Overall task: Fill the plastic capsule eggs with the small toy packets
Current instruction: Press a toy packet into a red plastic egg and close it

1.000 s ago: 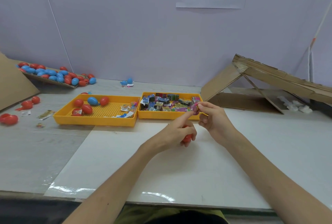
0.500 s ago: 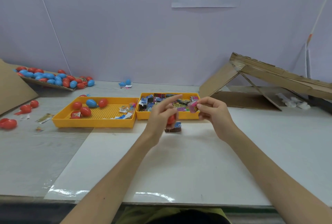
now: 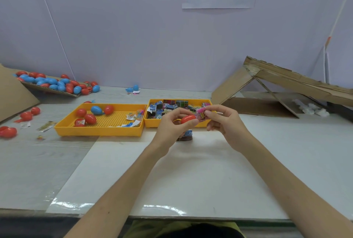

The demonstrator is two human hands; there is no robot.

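Hands raised over white mat | left hand point(image 3: 172, 126) gripped red capsule egg point(image 3: 188, 118) | right hand point(image 3: 222, 121) pinched pink toy packet point(image 3: 201, 114) touching egg

Bright, even light falls from above; nothing in the frame is dim. My left hand point(image 3: 172, 125) and right hand point(image 3: 226, 123) throw only faint, soft shadows onto the white sheet point(image 3: 191, 176) at centre. Glare streaks point(image 3: 65, 202) shine along its near edge, lower left and lower centre. The wide lens bows the table edge and stretches my forearms toward the bottom corners. The print on the pink packet point(image 3: 201, 114) I pinch is smeared.
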